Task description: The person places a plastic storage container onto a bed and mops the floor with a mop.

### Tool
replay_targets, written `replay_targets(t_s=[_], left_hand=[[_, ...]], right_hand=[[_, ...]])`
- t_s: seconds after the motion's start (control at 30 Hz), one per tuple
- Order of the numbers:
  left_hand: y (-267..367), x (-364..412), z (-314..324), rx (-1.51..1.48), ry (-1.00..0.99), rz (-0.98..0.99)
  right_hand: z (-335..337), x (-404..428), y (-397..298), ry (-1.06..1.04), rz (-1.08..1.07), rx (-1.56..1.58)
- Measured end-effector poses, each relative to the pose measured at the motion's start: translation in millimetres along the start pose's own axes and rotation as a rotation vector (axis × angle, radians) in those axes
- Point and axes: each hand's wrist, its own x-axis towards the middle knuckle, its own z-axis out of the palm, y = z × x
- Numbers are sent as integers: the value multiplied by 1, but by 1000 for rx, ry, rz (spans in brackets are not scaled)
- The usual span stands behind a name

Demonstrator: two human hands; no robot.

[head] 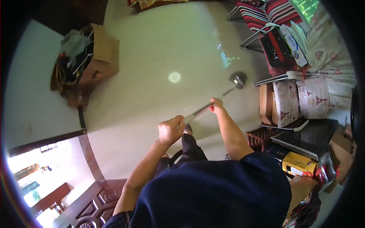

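Both hands grip one long, slim pole point(202, 110) that slants away from me to the upper right over the tiled floor. My left hand point(171, 129) is closed around its near end, which is pale. Further along the shaft, my right hand point(216, 105) holds it with bent fingers. At the far end is a dark, shiny rounded head point(238, 79), low near the floor; blur and distance keep me from telling what kind of tool it is. One foot in a patterned shoe point(188, 129) shows below the pole, between my hands.
An open cardboard box point(105, 54) with plastic bags and other items stands at the left. Along the right are a striped chair point(251, 15), a chair with printed cushions point(286, 102), a black flat-topped item point(310, 136) and a yellow box point(298, 164). A carved dark door point(94, 211) lies lower left.
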Motion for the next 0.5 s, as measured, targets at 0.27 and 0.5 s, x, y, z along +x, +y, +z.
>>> replay_targets(t_s=[0.27, 0.5], left_hand=[[23, -45, -51, -321, -122, -264], [-60, -141, -113, -1326, 232, -679]], right_hand=[[-73, -67, 81, 203, 316, 45], [22, -123, 180, -247, 634, -103]])
